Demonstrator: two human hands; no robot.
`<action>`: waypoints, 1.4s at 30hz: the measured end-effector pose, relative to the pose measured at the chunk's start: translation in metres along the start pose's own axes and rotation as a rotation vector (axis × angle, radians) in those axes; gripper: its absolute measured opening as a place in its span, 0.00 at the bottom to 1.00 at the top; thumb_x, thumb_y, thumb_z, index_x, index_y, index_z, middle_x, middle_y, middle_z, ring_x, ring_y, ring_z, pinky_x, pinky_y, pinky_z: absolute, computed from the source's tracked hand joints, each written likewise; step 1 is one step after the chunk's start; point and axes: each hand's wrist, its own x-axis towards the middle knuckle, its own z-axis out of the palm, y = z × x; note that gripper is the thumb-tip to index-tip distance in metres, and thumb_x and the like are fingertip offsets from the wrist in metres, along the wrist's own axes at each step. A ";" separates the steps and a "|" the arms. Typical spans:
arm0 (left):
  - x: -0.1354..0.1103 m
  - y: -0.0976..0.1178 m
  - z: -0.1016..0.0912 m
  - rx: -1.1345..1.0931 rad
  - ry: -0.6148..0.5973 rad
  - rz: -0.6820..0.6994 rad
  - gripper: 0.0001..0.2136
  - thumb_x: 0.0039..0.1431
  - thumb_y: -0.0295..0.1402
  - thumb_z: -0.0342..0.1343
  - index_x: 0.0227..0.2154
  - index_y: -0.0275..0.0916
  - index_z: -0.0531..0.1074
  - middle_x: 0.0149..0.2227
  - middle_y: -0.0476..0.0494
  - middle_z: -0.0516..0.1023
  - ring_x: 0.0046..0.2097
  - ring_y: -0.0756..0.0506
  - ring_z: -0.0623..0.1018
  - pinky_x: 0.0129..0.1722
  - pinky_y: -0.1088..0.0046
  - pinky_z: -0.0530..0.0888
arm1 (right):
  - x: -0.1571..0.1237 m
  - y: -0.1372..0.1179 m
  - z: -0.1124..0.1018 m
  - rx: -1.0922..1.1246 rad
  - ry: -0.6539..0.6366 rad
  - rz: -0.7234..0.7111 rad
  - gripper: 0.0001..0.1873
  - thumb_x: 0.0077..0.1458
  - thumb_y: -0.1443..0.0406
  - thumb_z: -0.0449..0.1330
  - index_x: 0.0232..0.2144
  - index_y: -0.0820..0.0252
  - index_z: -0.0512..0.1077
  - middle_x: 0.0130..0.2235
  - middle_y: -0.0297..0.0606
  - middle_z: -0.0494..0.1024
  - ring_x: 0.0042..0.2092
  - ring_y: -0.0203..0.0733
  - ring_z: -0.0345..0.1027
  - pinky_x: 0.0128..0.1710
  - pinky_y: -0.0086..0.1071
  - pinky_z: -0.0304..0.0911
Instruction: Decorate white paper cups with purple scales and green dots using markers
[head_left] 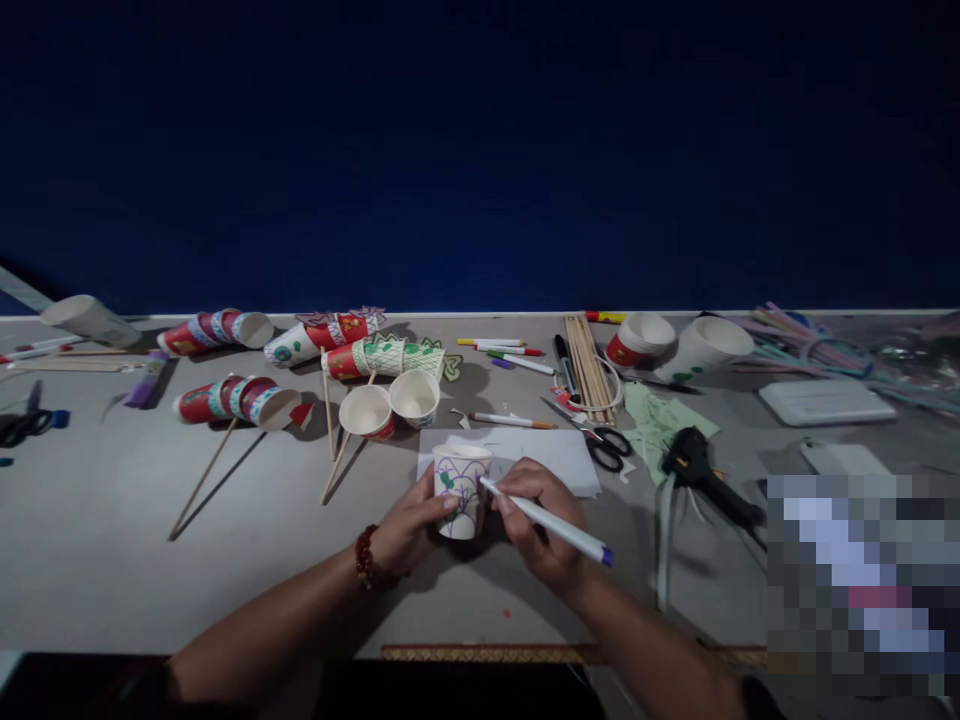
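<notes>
A white paper cup [466, 478] with purple curved lines and green spots is held upright by my left hand [411, 525], its thumb across the front. My right hand [541, 520] grips a white felt-tip pen [559, 525] with a purple end, and the tip meets the cup's right side. Under and behind the cup lies a white sheet of paper [536, 455]. Two more paper cups, one with red [366, 412] and one white [415, 398], stand just beyond my left hand.
Decorated cup figures on sticks [236, 400] lie at the left and back. Scissors [609, 448], a bundle of wooden sticks [589, 365], loose felt-tip pens [514, 352], green paper scraps [652, 415] and a black glue gun [712, 480] lie to the right. Stacked cups [640, 340] stand behind.
</notes>
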 end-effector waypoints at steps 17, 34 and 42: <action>0.001 -0.001 -0.001 -0.035 -0.033 0.006 0.22 0.50 0.35 0.73 0.48 0.37 0.77 0.39 0.43 0.80 0.39 0.46 0.77 0.39 0.72 0.72 | -0.003 0.000 0.002 0.018 0.024 0.000 0.08 0.60 0.71 0.59 0.40 0.53 0.72 0.29 0.35 0.77 0.32 0.45 0.72 0.32 0.39 0.69; 0.001 -0.002 -0.002 -0.036 -0.030 0.017 0.24 0.50 0.36 0.73 0.50 0.37 0.76 0.39 0.43 0.79 0.38 0.46 0.77 0.39 0.73 0.72 | -0.004 0.003 0.000 0.000 -0.021 0.019 0.07 0.62 0.71 0.58 0.40 0.54 0.72 0.31 0.36 0.77 0.34 0.45 0.72 0.35 0.39 0.68; 0.001 -0.001 -0.002 -0.026 -0.018 0.008 0.27 0.49 0.36 0.74 0.53 0.38 0.75 0.42 0.42 0.79 0.40 0.46 0.77 0.39 0.73 0.74 | -0.007 0.008 0.002 0.029 0.059 0.022 0.08 0.61 0.71 0.58 0.39 0.52 0.72 0.30 0.35 0.76 0.33 0.45 0.71 0.34 0.39 0.67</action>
